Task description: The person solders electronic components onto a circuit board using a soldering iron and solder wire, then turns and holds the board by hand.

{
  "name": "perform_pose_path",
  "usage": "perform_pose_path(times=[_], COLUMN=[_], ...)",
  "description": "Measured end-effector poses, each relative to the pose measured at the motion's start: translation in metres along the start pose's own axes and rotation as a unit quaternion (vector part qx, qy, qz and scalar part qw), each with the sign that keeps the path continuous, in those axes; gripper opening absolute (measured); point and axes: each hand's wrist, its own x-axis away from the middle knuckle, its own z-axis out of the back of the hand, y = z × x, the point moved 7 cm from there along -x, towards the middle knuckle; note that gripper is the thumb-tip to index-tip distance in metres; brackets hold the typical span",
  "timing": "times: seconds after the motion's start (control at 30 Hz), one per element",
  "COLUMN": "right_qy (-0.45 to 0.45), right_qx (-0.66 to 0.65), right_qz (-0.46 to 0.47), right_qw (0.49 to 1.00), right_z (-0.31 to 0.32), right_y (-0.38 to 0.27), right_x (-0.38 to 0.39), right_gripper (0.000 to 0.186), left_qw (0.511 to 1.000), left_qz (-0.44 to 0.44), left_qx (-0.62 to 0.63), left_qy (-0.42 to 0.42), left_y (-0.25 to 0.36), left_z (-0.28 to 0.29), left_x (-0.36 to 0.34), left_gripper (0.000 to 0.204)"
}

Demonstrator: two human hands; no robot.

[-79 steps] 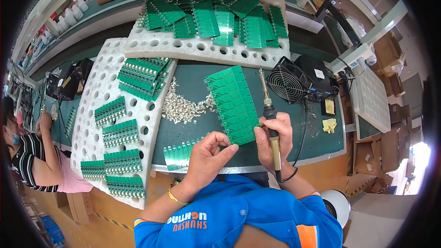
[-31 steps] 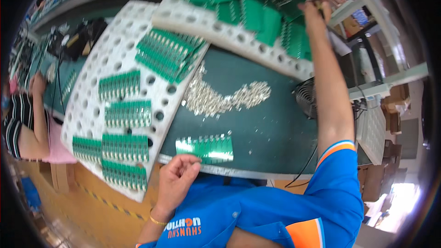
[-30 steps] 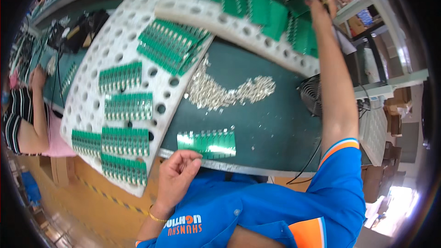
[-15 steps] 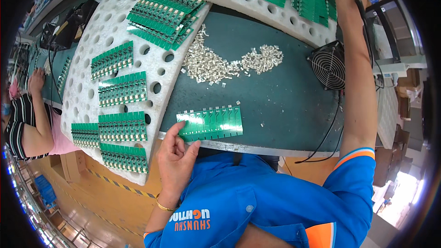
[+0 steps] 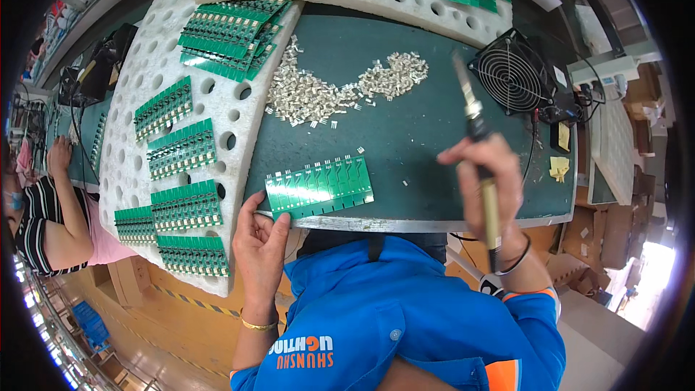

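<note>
A green circuit board panel (image 5: pixel 320 187) lies near the table's front edge, with small white connectors along its far side. My left hand (image 5: pixel 260 239) pinches its near left corner between thumb and fingers. To the right of the board, my right hand (image 5: pixel 492 177) is closed round a soldering iron (image 5: pixel 478 127), blurred by motion, its tip pointing away from me. Beyond the board a heap of small white connectors (image 5: pixel 308 94) is spread over the dark green table (image 5: pixel 413 145).
White foam boards with holes (image 5: pixel 250 119) carry green circuit panels (image 5: pixel 184 206), some of them stacked (image 5: pixel 232 36). A black fan (image 5: pixel 510 76) stands at the right, near a yellow sponge piece (image 5: pixel 559 168). At far left a co-worker's hand (image 5: pixel 59 156) rests at another bench.
My right hand has come down from the far right corner toward the board, bringing the soldering iron. My left hand remains at the board's left corner. The view has shifted slightly.
</note>
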Motion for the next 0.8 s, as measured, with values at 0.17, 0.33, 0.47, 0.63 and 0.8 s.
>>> perform_pose_path(times=[0.17, 0.33, 0.47, 0.63, 0.8], right_qy=[-0.013, -0.055, -0.073, -0.061, -0.056], right_qx=[-0.051, -0.059, -0.016, 0.064, 0.052], right_qz=[-0.068, -0.086, -0.057, -0.047, -0.079], right_qw=[0.996, 0.993, 0.996, 0.995, 0.994], right_z=[-0.029, -0.055, -0.064, -0.053, -0.048], right_y=[-0.003, -0.01, -0.01, 0.004, 0.01], right_x=[0.049, 0.067, 0.067, 0.064, 0.065], right_gripper=[0.037, 0.042, 0.046, 0.049, 0.051], left_qw=[1.0, 1.0, 1.0, 0.999, 0.999], left_qz=[0.0, -0.002, 0.008, -0.008, -0.004], left_qx=[0.028, 0.014, 0.029, 0.042, 0.044], left_qy=[-0.005, -0.001, -0.008, -0.003, -0.013], left_y=[-0.001, -0.002, -0.002, -0.009, -0.011], left_z=[-0.002, -0.001, -0.001, 0.003, 0.005], left_x=[-0.001, 0.001, 0.002, 0.0, 0.001], left_gripper=[0.045, 0.042, 0.039, 0.031, 0.024])
